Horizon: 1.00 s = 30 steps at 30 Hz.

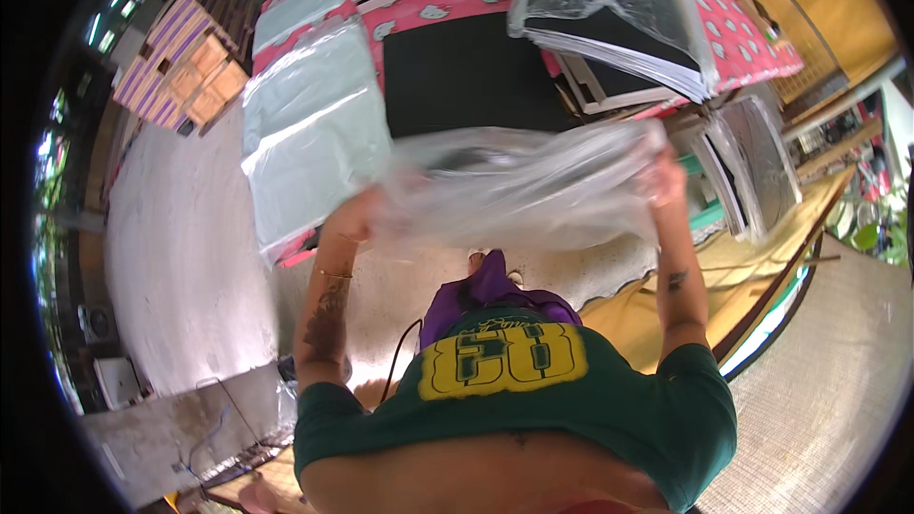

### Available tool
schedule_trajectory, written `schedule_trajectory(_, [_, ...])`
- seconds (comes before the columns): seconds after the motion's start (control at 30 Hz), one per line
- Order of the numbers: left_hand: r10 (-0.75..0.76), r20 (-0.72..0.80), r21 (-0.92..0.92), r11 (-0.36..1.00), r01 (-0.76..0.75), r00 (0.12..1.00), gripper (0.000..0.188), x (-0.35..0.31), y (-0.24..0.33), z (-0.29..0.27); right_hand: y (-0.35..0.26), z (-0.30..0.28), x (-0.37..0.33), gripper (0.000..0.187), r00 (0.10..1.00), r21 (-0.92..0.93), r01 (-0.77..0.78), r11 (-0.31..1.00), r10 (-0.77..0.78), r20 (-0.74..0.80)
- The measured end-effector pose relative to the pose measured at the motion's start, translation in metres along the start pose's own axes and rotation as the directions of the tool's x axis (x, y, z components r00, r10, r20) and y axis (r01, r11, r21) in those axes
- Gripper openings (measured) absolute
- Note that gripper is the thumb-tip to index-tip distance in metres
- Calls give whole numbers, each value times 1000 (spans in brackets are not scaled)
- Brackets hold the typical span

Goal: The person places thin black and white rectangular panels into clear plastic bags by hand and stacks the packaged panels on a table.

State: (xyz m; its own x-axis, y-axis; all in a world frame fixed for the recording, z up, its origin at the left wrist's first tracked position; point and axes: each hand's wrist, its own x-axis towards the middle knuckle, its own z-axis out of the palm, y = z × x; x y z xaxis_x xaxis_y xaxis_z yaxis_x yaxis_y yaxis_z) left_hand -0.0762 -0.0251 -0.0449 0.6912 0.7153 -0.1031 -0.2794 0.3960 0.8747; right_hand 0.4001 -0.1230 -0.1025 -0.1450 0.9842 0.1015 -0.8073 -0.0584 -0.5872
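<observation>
A sheet of clear plastic [533,190], crumpled and smeared by motion, is stretched between my two hands in front of my body. At its left end my left hand [366,215] grips the edge, its fingers blurred. My right hand [666,181] is closed on the other end, held a little higher. I cannot tell whether the plastic is a bag or a single layer. Just beyond it a flat black board [471,71] lies on the table, its near edge hidden behind the plastic.
A pink patterned cloth [433,9] covers the table. Pale plastic-wrapped panels [309,148] line its left side. At the right lies a stack of black, white-edged boards [619,57] under clear plastic. More wrapped panels [747,167] stand beside the table; boxes [205,76] are piled at the far left.
</observation>
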Motion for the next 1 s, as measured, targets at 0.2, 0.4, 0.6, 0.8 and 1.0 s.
schedule_trajectory(0.2, [310, 261, -401, 896, -190, 914, 33, 32, 46, -19, -10, 7, 33, 54, 815, -729, -408, 550, 579, -19])
schedule_trajectory(0.4, [-36, 49, 244, 970, 23, 998, 22, 14, 34, -38, -11, 38, 32, 28, 998, -129, -30, 991, 23, -59])
schedule_trajectory(0.6, [182, -135, -172, 964, -204, 974, 31, -9, 9, -37, 4, -78, 1, 34, 992, -485, -123, 866, 97, -78])
schedule_trajectory(0.8, [329, -805, 507, 813, 285, 493, 25, -27, -196, -47, 103, -40, -8, 44, 765, -798, -535, 276, -242, -596])
schedule_trajectory(1.0, [443, -750, 642, 664, 383, 490, 56, 8, -236, -79, 145, -87, 17, 59, 777, -736, -378, 561, -240, -582])
